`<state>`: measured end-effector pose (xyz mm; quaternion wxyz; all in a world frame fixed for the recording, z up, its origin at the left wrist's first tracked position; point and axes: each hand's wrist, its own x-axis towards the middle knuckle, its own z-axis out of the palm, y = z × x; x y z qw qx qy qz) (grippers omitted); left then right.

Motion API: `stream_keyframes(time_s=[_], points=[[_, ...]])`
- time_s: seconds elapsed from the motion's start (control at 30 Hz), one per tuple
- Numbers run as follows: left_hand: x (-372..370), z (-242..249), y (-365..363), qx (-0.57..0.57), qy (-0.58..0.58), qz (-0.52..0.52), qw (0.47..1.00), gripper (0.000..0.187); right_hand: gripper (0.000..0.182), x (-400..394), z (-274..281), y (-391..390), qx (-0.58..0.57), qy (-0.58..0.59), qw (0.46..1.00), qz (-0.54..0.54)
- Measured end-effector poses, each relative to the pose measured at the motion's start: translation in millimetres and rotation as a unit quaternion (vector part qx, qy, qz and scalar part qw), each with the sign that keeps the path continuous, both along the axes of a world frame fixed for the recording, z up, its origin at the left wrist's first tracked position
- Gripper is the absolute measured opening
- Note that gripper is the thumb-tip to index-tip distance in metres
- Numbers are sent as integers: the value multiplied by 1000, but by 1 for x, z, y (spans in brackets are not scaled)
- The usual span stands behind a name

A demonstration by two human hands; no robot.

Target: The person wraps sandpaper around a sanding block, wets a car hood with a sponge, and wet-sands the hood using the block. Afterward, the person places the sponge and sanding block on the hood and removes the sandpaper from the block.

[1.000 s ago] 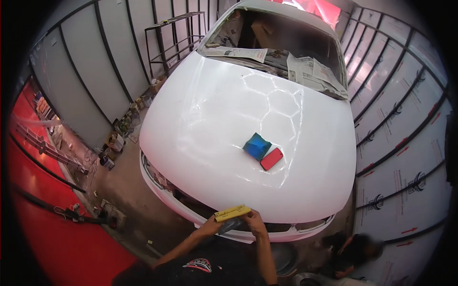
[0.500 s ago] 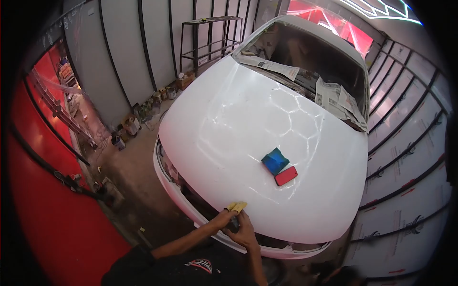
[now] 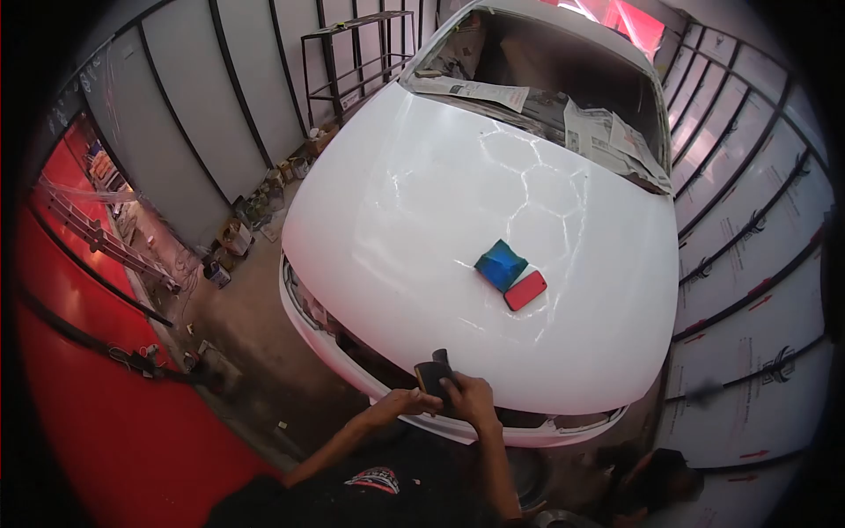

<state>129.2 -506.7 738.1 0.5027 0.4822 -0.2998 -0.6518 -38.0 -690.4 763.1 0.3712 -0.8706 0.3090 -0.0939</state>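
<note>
Above the front edge of a white car hood point(image 3: 396, 264), both hands are on a dark sanding block point(image 3: 431, 377) with a thin yellowish edge. A dark curled strip sticks up at its top. My right hand point(image 3: 475, 400) grips the block from the right, thumb across its face. From the left, my left hand point(image 3: 403, 405) closes its fingers at the block's lower edge. Farther up the hood lies a blue-green folded piece point(image 3: 501, 266), beside a red phone point(image 3: 526, 291).
Newspaper sheets point(image 3: 607, 141) lie at the windshield base. A metal rack point(image 3: 352, 66) stands by the grey wall, with cans and boxes point(image 3: 236, 236) along the floor. A ladder point(image 3: 110, 242) leans at left. At lower right a dark shape point(image 3: 664, 480) shows.
My hands have drawn back from the hood's front edge. The yellow sandpaper side seen earlier has given way to a dark face. The view has shifted, so the car sits slightly higher.
</note>
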Motion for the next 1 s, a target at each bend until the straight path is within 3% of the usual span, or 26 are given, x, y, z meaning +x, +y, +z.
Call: stream_keyframes(time_s=[0.03, 0.1, 0.13, 0.2, 0.27, 0.33, 0.37, 0.47, 0.57, 0.6, 0.7, 0.83, 0.9, 0.93, 1.0], points=[[3, 3, 5, -32, 28, 19, 999, 68, 39, -3, -1, -4, 7, 18, 1000, 3], [-5, 66, 2, -66, -119, 137, 981, 60, 37, -5, 10, -9, 59, 24, 997, 33], [-9, 105, -12, -129, -355, 183, 907, 58, 37, -2, 16, -10, 90, 42, 993, 64], [-8, 114, -37, -204, -570, 181, 775, 50, 37, -2, 16, -16, 93, 69, 986, 122], [11, 65, -49, -215, -584, 120, 774, 40, 39, 1, 16, -16, 56, 59, 985, 153], [20, 69, -48, -115, -550, 51, 826, 30, 36, 4, 24, -16, 26, 15, 988, 152], [25, 71, -45, -60, -531, 8, 845, 25, 36, 4, 26, -19, 68, 11, 989, 129], [19, 62, -37, -77, -461, 96, 879, 25, 39, -9, 29, -25, 207, 21, 977, 42], [5, 58, -37, -81, -438, 179, 877, 26, 41, -12, 25, -24, 124, -15, 992, 20], [1, 56, -39, -83, -439, 204, 871, 26, 53, -12, 19, -23, 126, -20, 992, 4], [-9, 61, -46, -47, -458, 238, 855, 27, 76, -12, 3, -12, 300, -125, 940, -107], [-24, 49, -51, -17, -473, 274, 837, 25, 99, 1, -44, 11, 391, -286, 849, -209], [-22, 18, -49, -20, -380, 330, 864, 23, 101, 6, -68, 18, 432, -304, 796, -296], [-23, 12, -49, -19, -332, 357, 873, 23, 75, 8, -42, 24, 457, -349, 756, -312], [-19, 4, -53, -39, -205, 405, 890, 19, 56, -1, -48, 17, 473, -320, 782, -252]])
